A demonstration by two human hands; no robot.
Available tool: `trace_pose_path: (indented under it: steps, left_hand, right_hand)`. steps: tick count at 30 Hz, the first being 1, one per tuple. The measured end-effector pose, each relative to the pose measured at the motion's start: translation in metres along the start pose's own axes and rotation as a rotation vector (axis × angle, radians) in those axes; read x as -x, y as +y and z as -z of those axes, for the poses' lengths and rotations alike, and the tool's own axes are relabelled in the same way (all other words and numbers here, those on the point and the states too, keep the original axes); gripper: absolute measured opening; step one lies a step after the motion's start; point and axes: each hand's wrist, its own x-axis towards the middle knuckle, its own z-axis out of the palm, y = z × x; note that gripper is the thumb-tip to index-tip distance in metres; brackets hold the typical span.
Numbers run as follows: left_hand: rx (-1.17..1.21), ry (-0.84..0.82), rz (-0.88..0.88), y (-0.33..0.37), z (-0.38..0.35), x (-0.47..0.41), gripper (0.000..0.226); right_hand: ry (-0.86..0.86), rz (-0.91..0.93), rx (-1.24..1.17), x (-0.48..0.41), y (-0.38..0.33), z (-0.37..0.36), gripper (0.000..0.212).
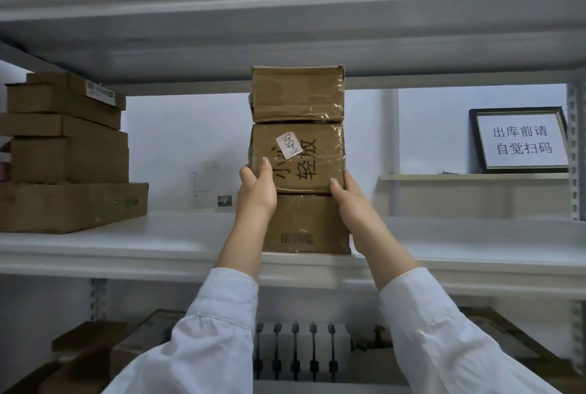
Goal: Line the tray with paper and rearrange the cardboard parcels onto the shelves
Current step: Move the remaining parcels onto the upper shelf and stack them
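White metal shelves (177,244) fill the view, with a pale wall behind. On the middle shelf, at the centre, three taped cardboard parcels stand in one column. The bottom parcel (306,228) sits on the shelf board, the middle parcel (304,157) rests on it, and the top parcel (296,94) reaches almost to the underside of the shelf above.

The left hand (257,192) presses the middle parcel's left side at about 9 o'clock, thumb on the front face. The right hand (350,195) grips the lower right corner at about 4 o'clock, thumb on the front edge. Both hands are closed around that one box, fingers wrapped out of sight behind it.

The middle parcel carries a small white label (289,145) and large handwritten characters. Shiny tape covers much of the cardboard, so the faces are probably slick; the corners look slightly crushed, so the walls likely give under a hard squeeze. It looks light enough for two hands. Squeezing the opposite sides low down, as here, seems the steadiest hold, since the top parcel rides loose above and could slide off if the box tilts.

At 9 o'clock a stack of flat boxes (66,152) stands well apart. At 3 o'clock a framed notice (521,140) leans against the wall. No tray can be made out with certainty.
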Motion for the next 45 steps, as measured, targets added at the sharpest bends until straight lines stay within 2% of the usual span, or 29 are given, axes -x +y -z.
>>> trace_pose_path:
  steps: [8,12,27,32,39,42,45]
  left_hand:
    - [-0.013,-0.028,-0.012,-0.004,0.004,0.003,0.058]
    - [-0.010,-0.022,-0.022,-0.004,0.006,0.005,0.059]
    - [0.101,-0.083,0.012,-0.008,0.025,-0.003,0.064]
    - [0.148,-0.005,-0.108,-0.018,0.023,0.001,0.062]
    - [-0.145,0.305,-0.406,-0.022,0.013,0.027,0.052]
    - [-0.129,0.332,-0.535,-0.026,0.005,0.044,0.046]
    - [0.033,0.261,-0.634,-0.032,-0.005,0.072,0.036]
  right_hand:
    - [0.050,0.015,-0.001,0.008,-0.003,-0.006,0.049]
    - [0.051,0.060,0.011,0.018,-0.009,-0.008,0.039]
    - [0.062,0.009,-0.019,0.017,-0.013,-0.028,0.051]
    - [0.112,-0.011,-0.079,0.020,-0.009,-0.026,0.055]
    - [0.182,0.058,-0.131,0.038,-0.003,-0.020,0.051]
    - [0.221,0.113,-0.114,0.054,0.002,-0.012,0.046]
    - [0.287,0.229,-0.123,0.074,0.008,-0.002,0.030]
